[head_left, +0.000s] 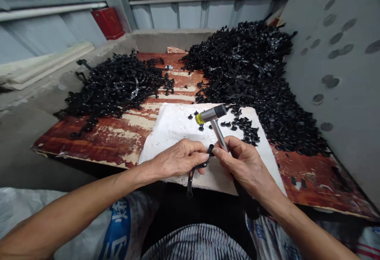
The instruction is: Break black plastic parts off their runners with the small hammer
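Note:
My left hand (pixel 185 157) pinches a thin black strip-shaped part (pixel 190 182) with small round ends, its lower end hanging past the near edge of the white board (pixel 169 129). Close beside it, my right hand (pixel 245 163) is closed round a small mallet (pixel 218 129) with a metal shaft and a yellow and black head pointing up and left. The right thumb and fingertips meet near the strip's upper end; whether they touch it I cannot tell. Small black round-headed pieces (pixel 251 131) lie scattered on the board's far right part.
A heap of black strip parts (pixel 115 85) covers the table's left side. A larger black heap (pixel 240 62) rises at the back right, spreading down against a spotted grey panel (pixel 332 65). The worn red table (pixel 118 141) borders a concrete ledge. A red box (pixel 108 23) stands behind.

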Motion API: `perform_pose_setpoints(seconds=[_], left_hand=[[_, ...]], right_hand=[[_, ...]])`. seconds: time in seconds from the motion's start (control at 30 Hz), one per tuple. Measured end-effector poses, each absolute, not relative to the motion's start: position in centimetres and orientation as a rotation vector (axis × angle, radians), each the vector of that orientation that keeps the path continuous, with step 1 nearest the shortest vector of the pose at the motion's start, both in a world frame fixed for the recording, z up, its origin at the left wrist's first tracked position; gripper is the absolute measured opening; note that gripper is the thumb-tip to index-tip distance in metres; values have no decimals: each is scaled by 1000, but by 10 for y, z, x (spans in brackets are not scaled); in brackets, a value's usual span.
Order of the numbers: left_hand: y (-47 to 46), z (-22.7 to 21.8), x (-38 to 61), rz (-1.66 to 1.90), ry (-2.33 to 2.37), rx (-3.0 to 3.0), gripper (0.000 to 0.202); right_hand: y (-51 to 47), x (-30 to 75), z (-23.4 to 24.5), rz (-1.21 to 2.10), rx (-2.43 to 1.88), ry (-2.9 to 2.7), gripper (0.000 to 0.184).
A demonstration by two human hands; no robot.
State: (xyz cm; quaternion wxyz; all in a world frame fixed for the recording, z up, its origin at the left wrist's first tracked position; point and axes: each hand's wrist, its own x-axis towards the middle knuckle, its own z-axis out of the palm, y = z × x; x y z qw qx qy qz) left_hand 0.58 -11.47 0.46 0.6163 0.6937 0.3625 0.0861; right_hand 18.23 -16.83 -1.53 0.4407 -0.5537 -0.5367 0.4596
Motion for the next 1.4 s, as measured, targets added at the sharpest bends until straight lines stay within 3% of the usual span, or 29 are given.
perform_pose_setpoints(seconds=[0.23, 0.63, 1.4], left_hand=[[-110, 2, -1, 254, 880, 1575, 30], [-58, -11, 4, 500, 1027, 1183, 24], [-55, -4, 15, 466, 1116, 1228, 31]], right_hand=[[-160, 170, -16, 1206, -1370, -1260, 18], [-179, 181, -24, 1280, -1222, -672, 38], [-180, 185, -31, 1321, -1131, -706, 30]])
